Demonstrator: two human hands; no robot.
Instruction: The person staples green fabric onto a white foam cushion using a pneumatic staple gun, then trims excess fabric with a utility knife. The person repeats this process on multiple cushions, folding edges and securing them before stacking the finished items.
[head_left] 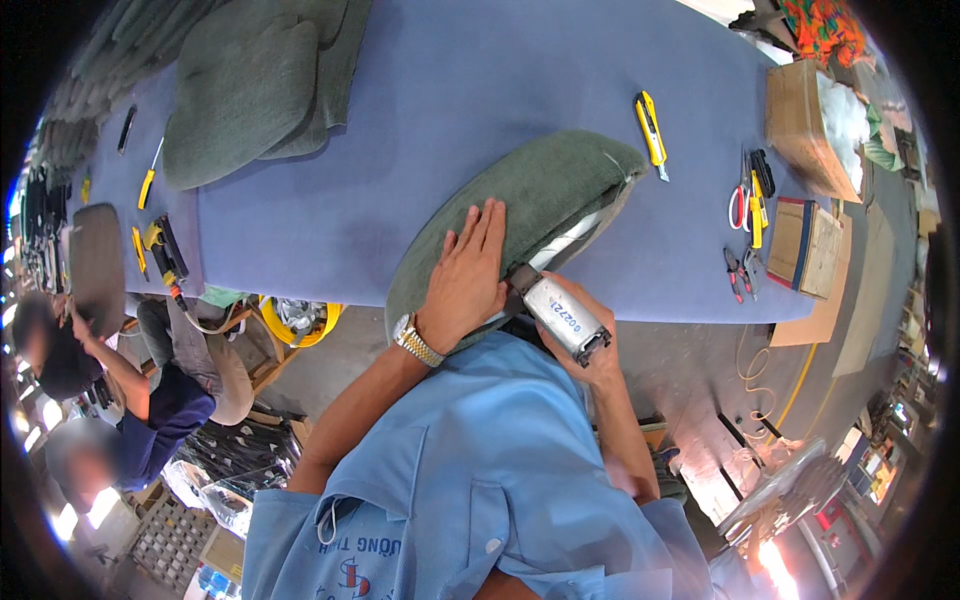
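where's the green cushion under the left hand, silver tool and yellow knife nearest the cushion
Green cushion (545, 188), head view: its fabric cover.
Silver tool (562, 317), head view: its metal body.
Yellow knife (650, 129), head view: its handle.

The left fingers (492, 228) lie flat and outstretched, while the right fingers (577, 288) curl in a grip.

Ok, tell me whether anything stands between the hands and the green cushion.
Nothing visible stands between the left hand and the green cushion: the hand rests on it, fingers extended. Between the right hand and the cushion is the silver tool it grips, pointed at the cushion's open side.
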